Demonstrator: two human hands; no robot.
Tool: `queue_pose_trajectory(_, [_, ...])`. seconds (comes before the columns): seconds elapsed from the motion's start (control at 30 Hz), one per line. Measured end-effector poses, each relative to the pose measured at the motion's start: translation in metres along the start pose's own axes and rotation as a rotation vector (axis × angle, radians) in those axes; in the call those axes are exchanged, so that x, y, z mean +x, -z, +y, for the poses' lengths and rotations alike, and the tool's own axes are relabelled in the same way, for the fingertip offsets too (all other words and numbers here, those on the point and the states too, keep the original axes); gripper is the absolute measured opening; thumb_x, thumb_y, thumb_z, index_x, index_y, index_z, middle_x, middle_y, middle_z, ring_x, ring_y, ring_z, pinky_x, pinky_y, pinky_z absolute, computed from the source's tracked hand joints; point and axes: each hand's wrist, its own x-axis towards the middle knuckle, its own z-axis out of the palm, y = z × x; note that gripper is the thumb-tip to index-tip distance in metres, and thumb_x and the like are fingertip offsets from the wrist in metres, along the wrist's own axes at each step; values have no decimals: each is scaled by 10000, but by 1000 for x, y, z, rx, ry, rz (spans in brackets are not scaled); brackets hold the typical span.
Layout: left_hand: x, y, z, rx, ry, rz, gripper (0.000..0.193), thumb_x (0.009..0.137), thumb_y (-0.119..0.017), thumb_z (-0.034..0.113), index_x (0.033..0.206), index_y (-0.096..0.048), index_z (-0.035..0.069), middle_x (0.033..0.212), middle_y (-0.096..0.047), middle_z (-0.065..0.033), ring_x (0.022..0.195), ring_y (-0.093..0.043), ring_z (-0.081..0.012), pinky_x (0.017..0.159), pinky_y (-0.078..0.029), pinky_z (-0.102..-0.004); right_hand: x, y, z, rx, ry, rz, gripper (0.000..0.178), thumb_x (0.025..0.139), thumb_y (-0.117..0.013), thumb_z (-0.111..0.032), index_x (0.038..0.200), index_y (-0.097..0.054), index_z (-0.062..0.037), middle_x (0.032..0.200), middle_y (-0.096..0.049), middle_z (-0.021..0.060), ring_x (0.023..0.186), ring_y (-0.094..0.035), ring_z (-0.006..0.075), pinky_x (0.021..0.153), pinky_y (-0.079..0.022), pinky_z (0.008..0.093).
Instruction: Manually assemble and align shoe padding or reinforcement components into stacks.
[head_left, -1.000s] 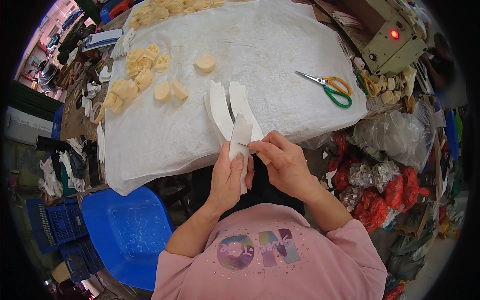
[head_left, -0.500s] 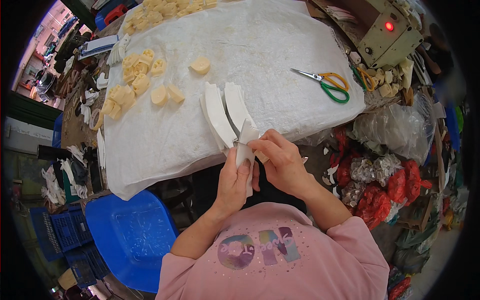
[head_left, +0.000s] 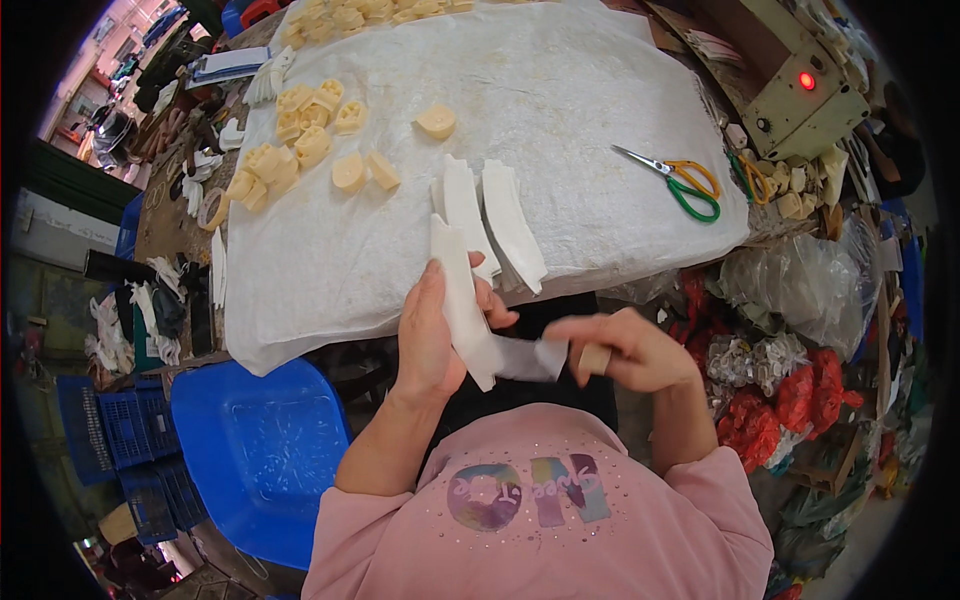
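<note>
Upright in my left hand [head_left: 428, 325] is a curved white strip-shaped piece [head_left: 458, 290], the fingers wrapped round it at the table's near edge. Two similar curved white stacks [head_left: 508, 222] lie just beyond it on the sheet. My right hand [head_left: 640, 350] is closed and partly smeared by motion, to the right of that piece. A blurred grey-white strip [head_left: 527, 358] stretches from the piece's lower end to the right fingers. At those fingers shows a small tan block-like thing [head_left: 595, 358]; whether it is held or worn, I cannot make out.
White sheeting [head_left: 590, 110] covers the table. Cream moulded pieces [head_left: 300, 125] are grouped at the left, with more at the far edge. Scissors [head_left: 680, 182] with green and orange handles lie at the right, near a metal box [head_left: 805, 110] with a red light. A blue chair [head_left: 260, 460] stands at lower left.
My right hand has moved off the white piece, down and to the right, with a blurred strip now between. The left hand has shifted left and turned the piece more into view.
</note>
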Motion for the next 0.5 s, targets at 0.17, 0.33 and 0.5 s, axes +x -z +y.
queue_pose_trajectory(0.17, [-2, -6, 21, -125, 23, -188, 387, 961, -332, 305, 1180, -402, -6, 719, -448, -75, 612, -459, -179, 540, -414, -324, -22, 14, 31, -871, -282, 410, 300, 788, -596, -52, 1087, -577, -69, 761, -597, 84, 677, -590, 199, 632, -463, 315])
queue_pose_trajectory(0.33, [-3, -17, 16, -53, 16, -308, 367, 944, -397, 261, 1191, -412, -11, 780, -483, -90, 670, -487, -180, 600, -426, -308, -10, 0, 3, -54, -74, 643, 354, 759, -679, -108, 1085, -565, -30, 763, -590, -8, 606, -457, 65, 538, -377, 218])
queue_pose_trajectory(0.5, [-7, -32, 2, 187, -192, -193, 270, 915, -529, 187, 1103, -526, -7, 997, -568, -79, 872, -521, -116, 782, -426, -247, 8, -37, -4, -9, -39, 436, 298, 727, -674, -39, 1007, -578, -7, 764, -615, 43, 623, -532, 116, 558, -427, 262])
